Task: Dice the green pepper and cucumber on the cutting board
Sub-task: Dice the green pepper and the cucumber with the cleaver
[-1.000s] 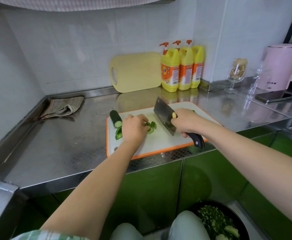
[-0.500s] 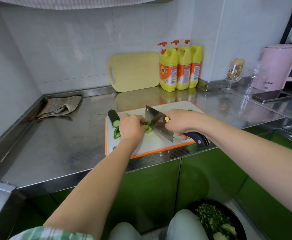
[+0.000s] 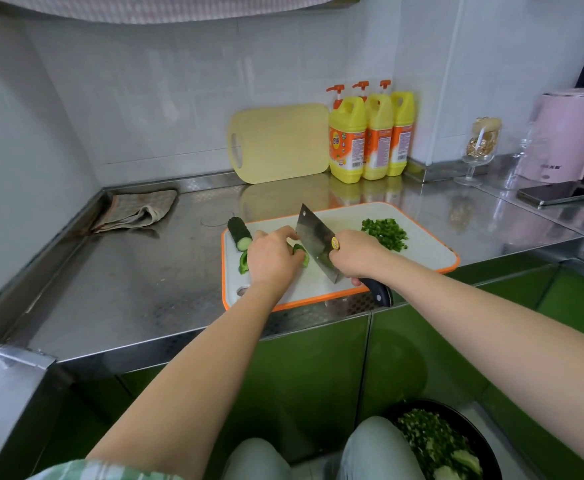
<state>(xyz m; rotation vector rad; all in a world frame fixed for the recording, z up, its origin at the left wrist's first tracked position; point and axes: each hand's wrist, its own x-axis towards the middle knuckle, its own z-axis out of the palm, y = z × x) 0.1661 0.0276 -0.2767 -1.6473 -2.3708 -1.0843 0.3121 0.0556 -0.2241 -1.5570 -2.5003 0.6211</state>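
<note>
A white cutting board [image 3: 425, 252] with an orange rim lies on the steel counter. My left hand [image 3: 271, 256] presses curled fingers down on green pepper pieces [image 3: 301, 252] at the board's left middle. More pepper strips [image 3: 243, 263] show to the left of that hand. My right hand [image 3: 354, 254] grips the black handle of a cleaver [image 3: 314, 237], whose blade stands right beside the held pepper. A dark cucumber piece [image 3: 239, 230] lies at the board's far left corner. Diced pepper [image 3: 385, 233] is heaped at the far right.
A folded cloth [image 3: 134, 211] lies at the back left of the counter [image 3: 127, 282]. A yellow board [image 3: 280, 142] and three yellow detergent bottles [image 3: 370, 136] stand against the wall. Glasses [image 3: 479, 148], a pink kettle [image 3: 567, 133] and a phone [image 3: 558, 195] are at right. A dark bowl of greens [image 3: 442, 441] sits below.
The cleaver came down to the pepper beside my left fingers, then tilted up a little. The view shifted, so the diced pepper heap on the right now shows.
</note>
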